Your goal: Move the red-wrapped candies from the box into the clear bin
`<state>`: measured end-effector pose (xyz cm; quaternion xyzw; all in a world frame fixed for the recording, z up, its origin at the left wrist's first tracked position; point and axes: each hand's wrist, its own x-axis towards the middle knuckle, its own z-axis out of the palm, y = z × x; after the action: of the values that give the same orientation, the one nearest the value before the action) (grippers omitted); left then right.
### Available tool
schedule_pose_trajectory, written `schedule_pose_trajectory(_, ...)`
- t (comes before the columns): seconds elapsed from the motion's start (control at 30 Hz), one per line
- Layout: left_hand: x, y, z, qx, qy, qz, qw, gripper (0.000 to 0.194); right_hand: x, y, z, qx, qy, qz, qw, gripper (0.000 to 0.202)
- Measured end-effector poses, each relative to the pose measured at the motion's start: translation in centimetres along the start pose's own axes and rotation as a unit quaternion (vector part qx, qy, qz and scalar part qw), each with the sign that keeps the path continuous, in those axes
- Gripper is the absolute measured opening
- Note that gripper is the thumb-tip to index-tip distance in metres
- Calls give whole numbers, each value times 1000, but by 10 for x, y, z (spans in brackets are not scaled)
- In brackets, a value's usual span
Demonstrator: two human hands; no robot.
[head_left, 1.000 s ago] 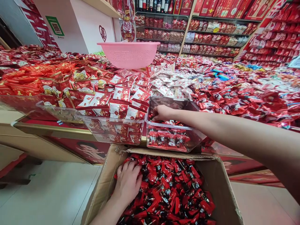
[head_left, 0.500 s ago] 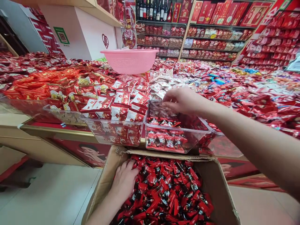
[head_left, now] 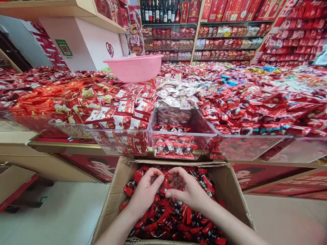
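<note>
**Desk:** What bounds the scene on the left?

**Photographer:** Bare pale floor (head_left: 58,211) lies open left of an open brown cardboard box (head_left: 112,200), whose flap edge rises beside the person's left forearm. Above it a gold-edged counter lip carries clear plastic display bins (head_left: 120,143) heaped with red-and-white packets.

**Desk:** And the hands?

**Photographer:** Both are down inside the box. The left hand (head_left: 144,192) rests on a pile of small red-and-black wrapped candies (head_left: 176,217), its fingers curled loosely over them. Whether any candy is pinched cannot be told. The right hand (head_left: 185,189) is just beside it, fingertips nearly meeting the left's, cupped narrow over the same pile.

**Desk:** How do the candies look?

**Photographer:** Glossy, twisted at the ends, jumbled without order, filling the box close to its rim.

**Desk:** What is above and to the right?

**Photographer:** A half-filled clear plastic bin (head_left: 204,127) of the same candies sits directly over the box's far edge. Its upper part has open room. A pink perforated plastic basket (head_left: 136,68) stands behind on the heaped sweets. Right of the box, more floor (head_left: 286,217) lies open.
</note>
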<state>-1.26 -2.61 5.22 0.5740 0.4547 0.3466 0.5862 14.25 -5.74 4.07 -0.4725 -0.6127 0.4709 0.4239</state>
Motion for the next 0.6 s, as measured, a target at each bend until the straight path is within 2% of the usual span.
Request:
schedule_pose_trajectory(0.07, -1, 3, 9, -111, -6, -33, 993, 16, 3, -1, 2, 63, 32, 22, 997, 24)
schedule_pose_trajectory(0.13, -1, 4, 13, -198, -5, -71, 978, 23, 4, -4, 1, 111, 57, 45, 991, 18)
schedule_pose_trajectory(0.23, -2, 2, 13, -267, 0, -109, 958, 18, 3, -5, -2, 173, 75, 72, 980, 16)
schedule_pose_trajectory(0.33, -3, 1, 14, -311, 12, -119, 943, 12, 0, -4, -1, 204, 93, 77, 972, 15)
schedule_pose_trajectory(0.4, -4, 1, 15, -335, 19, -123, 934, 11, -3, -6, -2, 179, 94, 67, 977, 15)
schedule_pose_trajectory(0.47, -6, 2, 16, -352, 8, -147, 924, 12, -7, -12, -5, 124, 81, 25, 989, 20)
schedule_pose_trajectory(0.53, -8, 4, 16, -362, -24, -189, 912, 15, -11, -21, -11, 47, 35, -41, 997, 43)
schedule_pose_trajectory(0.57, -9, 5, 16, -363, -41, -207, 908, 16, -13, -26, -15, 7, 5, -78, 997, 49)
schedule_pose_trajectory(0.6, -10, 7, 16, -358, -58, -219, 906, 16, -14, -30, -18, -31, -22, -110, 993, 47)
